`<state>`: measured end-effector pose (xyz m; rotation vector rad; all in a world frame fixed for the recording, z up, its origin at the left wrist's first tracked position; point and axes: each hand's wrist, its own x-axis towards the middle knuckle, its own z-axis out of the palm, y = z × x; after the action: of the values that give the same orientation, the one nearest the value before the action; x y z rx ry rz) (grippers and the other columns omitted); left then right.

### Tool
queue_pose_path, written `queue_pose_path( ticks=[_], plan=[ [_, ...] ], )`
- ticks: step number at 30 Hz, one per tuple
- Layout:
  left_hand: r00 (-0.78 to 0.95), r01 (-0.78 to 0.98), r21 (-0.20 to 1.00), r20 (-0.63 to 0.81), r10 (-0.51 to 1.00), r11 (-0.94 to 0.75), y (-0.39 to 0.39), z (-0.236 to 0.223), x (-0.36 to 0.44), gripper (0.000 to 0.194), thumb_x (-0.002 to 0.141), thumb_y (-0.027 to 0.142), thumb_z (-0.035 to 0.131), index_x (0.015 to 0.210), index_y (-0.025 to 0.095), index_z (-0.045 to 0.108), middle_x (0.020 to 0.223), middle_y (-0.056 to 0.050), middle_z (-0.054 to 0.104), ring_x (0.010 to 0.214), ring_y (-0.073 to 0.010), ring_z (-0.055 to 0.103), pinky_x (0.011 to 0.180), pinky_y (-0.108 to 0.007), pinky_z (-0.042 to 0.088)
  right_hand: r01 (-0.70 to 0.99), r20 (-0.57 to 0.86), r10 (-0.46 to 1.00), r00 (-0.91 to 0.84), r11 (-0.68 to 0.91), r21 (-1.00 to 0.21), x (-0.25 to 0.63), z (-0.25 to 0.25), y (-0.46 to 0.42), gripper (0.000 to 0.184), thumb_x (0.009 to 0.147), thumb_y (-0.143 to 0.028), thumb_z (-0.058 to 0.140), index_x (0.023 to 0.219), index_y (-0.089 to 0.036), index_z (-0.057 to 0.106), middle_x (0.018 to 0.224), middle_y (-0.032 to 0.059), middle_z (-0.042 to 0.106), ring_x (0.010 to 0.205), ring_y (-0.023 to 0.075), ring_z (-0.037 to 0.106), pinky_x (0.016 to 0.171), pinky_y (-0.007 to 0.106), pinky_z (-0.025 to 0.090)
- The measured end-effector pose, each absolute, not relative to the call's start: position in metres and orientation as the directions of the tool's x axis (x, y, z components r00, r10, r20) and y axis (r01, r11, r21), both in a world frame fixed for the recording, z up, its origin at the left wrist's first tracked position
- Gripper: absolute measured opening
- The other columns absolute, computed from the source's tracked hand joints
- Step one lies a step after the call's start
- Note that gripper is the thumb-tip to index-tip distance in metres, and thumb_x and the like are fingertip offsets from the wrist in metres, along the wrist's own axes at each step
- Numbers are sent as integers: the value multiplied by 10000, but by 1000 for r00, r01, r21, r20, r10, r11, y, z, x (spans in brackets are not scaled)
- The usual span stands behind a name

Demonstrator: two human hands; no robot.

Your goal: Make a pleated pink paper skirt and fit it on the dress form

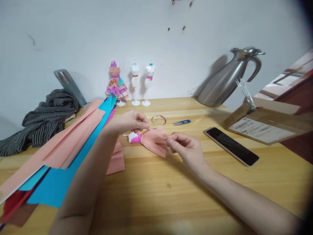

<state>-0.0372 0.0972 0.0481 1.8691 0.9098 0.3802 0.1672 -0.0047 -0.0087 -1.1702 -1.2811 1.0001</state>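
A miniature dress form (132, 137) with a magenta bodice lies on its side on the wooden table, its neck end to the left. A peach crepe-paper skirt (153, 143) fans out from its waist to the right. My right hand (183, 146) is closed, thumb and forefinger pinching the skirt's outer edge. Over the skirt's far side hovers my left hand (135, 121), its fingertips pressed together; what they hold, if anything, is too small to name. A loose peach paper piece (116, 160) lies beside my left forearm, partly hidden by it.
Behind stand a ruffled paper dress on a form (116, 81) and two bare white forms (135, 80). Tape roll (158, 120), blue thread snips (182, 122), phone (231, 146), cardboard box (266, 120) and steel jug (220, 81) lie rightward; crepe-paper sheets (70, 140) and striped cloth (49, 117) leftward.
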Motion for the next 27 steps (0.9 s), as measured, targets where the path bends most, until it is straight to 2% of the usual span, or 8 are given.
queue_pose_path(
  ticks=[6, 12, 14, 17, 21, 24, 27],
  plan=[
    [671, 295, 923, -17, 741, -246, 95, 57, -34, 234, 787, 359, 670, 712, 138, 660, 564, 10, 568, 466, -62, 458, 452, -181, 355, 47, 250, 958, 137, 246, -968, 181, 25, 19, 201, 635, -368, 808, 638, -205, 692, 572, 2, 621, 481, 110, 486, 467, 260, 409],
    [393, 148, 935, 243, 887, -322, 86, 64, -28, 235, 753, 333, 711, 648, 130, 656, 492, 30, 509, 464, -50, 426, 447, -173, 317, 146, 440, 873, 208, 417, -897, 174, 45, 23, 170, 697, -294, 752, 584, -213, 655, 577, 4, 622, 512, 120, 493, 479, 265, 394],
    [351, 138, 945, 233, 907, -296, 81, 61, -30, 232, 756, 348, 716, 678, 133, 681, 494, 28, 523, 461, -49, 426, 444, -174, 315, 179, 456, 868, 197, 426, -887, 171, 43, 18, 163, 729, -276, 719, 596, -215, 646, 610, 9, 636, 524, 125, 498, 500, 275, 397],
    [357, 114, 976, 135, 924, -187, 78, 55, -34, 247, 736, 361, 728, 656, 131, 684, 460, 27, 513, 436, -53, 417, 424, -182, 304, 232, 476, 868, 140, 438, -868, 168, 35, 13, 155, 763, -261, 677, 618, -219, 639, 639, 15, 632, 566, 143, 518, 543, 292, 403],
    [361, -46, 994, 114, 926, -104, 81, 50, -28, 254, 680, 355, 765, 639, 121, 675, 518, 18, 543, 431, -35, 412, 413, -179, 285, 264, 507, 853, 125, 464, -846, 162, 30, 14, 185, 791, -247, 642, 610, -227, 611, 612, 12, 594, 588, 157, 524, 568, 302, 395],
    [334, -118, 988, 131, 933, -97, 86, 44, -22, 281, 685, 383, 770, 726, 116, 693, 654, -4, 602, 442, -23, 430, 408, -178, 284, 267, 507, 849, 150, 458, -848, 164, 33, 12, 197, 787, -251, 651, 599, -231, 597, 607, 14, 588, 572, 156, 509, 560, 305, 392],
    [246, -77, 984, 172, 954, -158, 91, 35, -26, 335, 780, 442, 681, 890, 126, 708, 729, -21, 638, 442, -29, 436, 409, -181, 306, 283, 507, 844, 175, 450, -847, 177, 40, 8, 191, 754, -256, 692, 586, -233, 603, 577, 7, 562, 544, 148, 477, 525, 299, 369]
  ],
)
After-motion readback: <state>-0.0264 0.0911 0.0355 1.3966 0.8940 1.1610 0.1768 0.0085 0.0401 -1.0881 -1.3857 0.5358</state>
